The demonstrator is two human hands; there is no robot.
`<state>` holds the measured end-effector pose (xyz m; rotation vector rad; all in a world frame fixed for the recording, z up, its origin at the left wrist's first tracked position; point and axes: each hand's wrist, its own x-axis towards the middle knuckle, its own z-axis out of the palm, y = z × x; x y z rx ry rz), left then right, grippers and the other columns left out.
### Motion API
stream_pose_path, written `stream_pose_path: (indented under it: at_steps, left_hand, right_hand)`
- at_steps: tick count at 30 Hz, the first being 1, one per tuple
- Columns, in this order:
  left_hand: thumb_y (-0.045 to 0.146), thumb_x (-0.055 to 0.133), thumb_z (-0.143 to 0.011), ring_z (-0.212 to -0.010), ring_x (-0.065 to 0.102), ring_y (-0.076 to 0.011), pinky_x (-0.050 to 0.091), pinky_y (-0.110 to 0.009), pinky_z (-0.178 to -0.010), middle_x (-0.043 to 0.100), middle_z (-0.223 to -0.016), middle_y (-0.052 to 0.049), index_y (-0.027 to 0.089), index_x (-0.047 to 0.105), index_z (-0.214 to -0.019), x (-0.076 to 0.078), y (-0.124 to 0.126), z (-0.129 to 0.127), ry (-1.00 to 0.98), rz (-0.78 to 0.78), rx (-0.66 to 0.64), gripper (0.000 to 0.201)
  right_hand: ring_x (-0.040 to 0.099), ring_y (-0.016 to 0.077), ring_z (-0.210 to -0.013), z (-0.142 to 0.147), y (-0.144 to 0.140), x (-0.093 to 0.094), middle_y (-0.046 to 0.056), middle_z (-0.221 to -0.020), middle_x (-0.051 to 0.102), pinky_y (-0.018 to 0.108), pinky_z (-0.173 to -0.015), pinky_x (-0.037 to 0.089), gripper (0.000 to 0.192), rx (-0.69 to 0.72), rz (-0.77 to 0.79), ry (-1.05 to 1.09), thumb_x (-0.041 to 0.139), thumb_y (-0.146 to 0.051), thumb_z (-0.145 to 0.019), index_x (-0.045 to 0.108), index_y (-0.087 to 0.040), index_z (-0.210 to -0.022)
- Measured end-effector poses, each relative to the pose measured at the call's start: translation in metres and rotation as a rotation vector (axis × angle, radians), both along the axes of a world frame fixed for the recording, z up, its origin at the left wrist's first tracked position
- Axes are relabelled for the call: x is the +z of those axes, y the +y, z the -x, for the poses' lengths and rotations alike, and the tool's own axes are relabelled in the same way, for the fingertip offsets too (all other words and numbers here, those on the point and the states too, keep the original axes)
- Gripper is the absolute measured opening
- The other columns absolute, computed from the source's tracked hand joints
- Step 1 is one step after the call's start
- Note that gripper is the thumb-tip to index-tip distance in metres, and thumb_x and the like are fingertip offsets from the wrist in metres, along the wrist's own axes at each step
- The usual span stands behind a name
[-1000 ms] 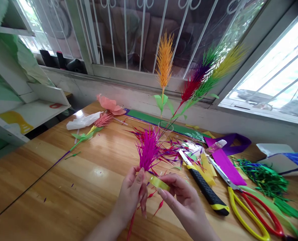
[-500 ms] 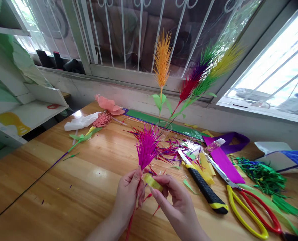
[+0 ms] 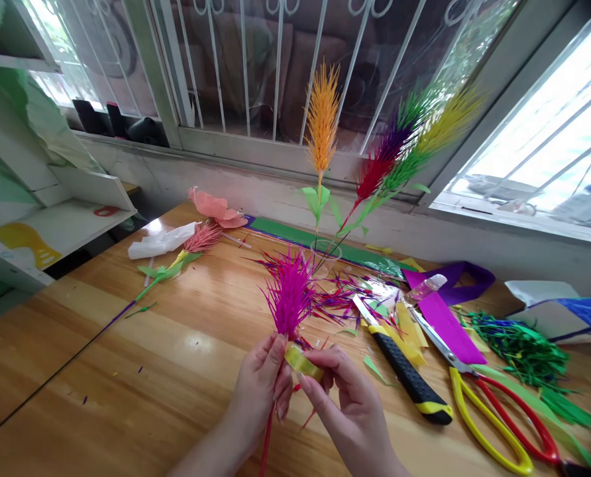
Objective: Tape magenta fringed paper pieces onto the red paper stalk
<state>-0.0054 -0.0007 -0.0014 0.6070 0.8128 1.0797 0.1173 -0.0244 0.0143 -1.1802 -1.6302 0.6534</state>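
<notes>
At lower centre of the frame, the left hand [image 3: 260,377] pinches the magenta wheat-like ear [image 3: 289,298] by its base, its long axis almost upright; the right hand [image 3: 348,394] grips the yellowish tape roll [image 3: 298,360] just right of this base.

Desk [image 3: 176,391]: light wood. Left: long-stemmed pink spike [image 3: 203,237] lying flat, crumpled white sheet [image 3: 159,244] by its head. Mid: red/purple clippings [image 3: 338,295]. Right: black-yellow cutter [image 3: 409,374], scissors [image 3: 458,363] beside magenta strip [image 3: 452,330], green shreds [image 3: 524,351].
</notes>
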Motion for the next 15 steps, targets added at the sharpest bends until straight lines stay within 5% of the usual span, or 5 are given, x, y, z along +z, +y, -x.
stream_pose_path:
  at_steps: [15]
  left_hand:
    - [0.050, 0.051, -0.073, -0.025, 0.034, -0.0055, 0.031, -0.016, -0.025, 0.040, -0.036, 0.009, 0.018, 0.049, -0.066, -0.007, 0.003, -0.002, 0.125, 0.002, 0.057, 0.034]
  right_hand:
    - [0.050, 0.0139, -0.064, 0.007, 0.005, 0.017, 0.001, -0.072, 0.060, 0.027, -0.058, 0.041, 0.011, 0.028, -0.126, -0.142, 0.056, -0.016, -0.076, 0.054, -0.021, -0.086]
